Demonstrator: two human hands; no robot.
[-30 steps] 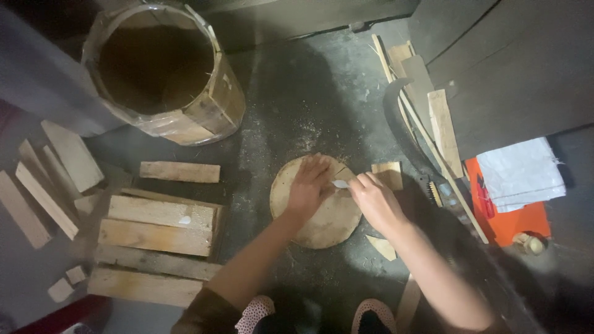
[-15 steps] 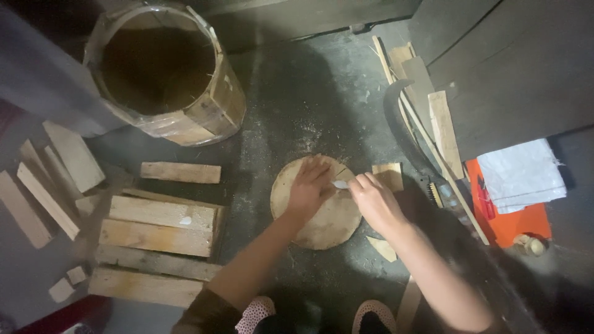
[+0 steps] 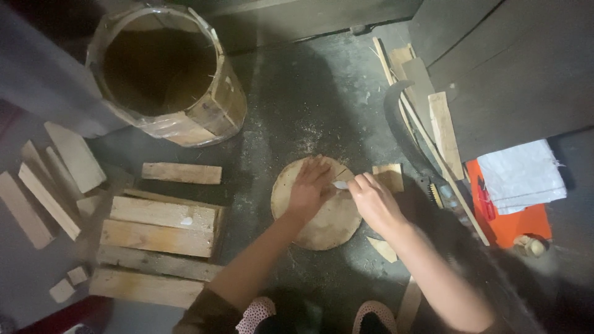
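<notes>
A round wooden disc (image 3: 322, 226) lies flat on the dark floor in front of me. My left hand (image 3: 309, 185) presses down on its upper part, fingers spread. My right hand (image 3: 370, 199) sits at the disc's right edge, pinching a small pale stick-like piece (image 3: 341, 184) whose tip touches the disc near my left fingertips. What the piece is cannot be made out. A small wooden block (image 3: 388, 176) lies just right of the disc, behind my right hand.
An open wooden barrel (image 3: 179, 111) stands upper left. Stacked planks (image 3: 161, 232) and loose staves (image 3: 49, 198) lie on the left. On the right are long slats (image 3: 443, 133), a curved dark blade (image 3: 402, 133), a wire brush (image 3: 435, 192), an orange item under a white cloth (image 3: 520, 176).
</notes>
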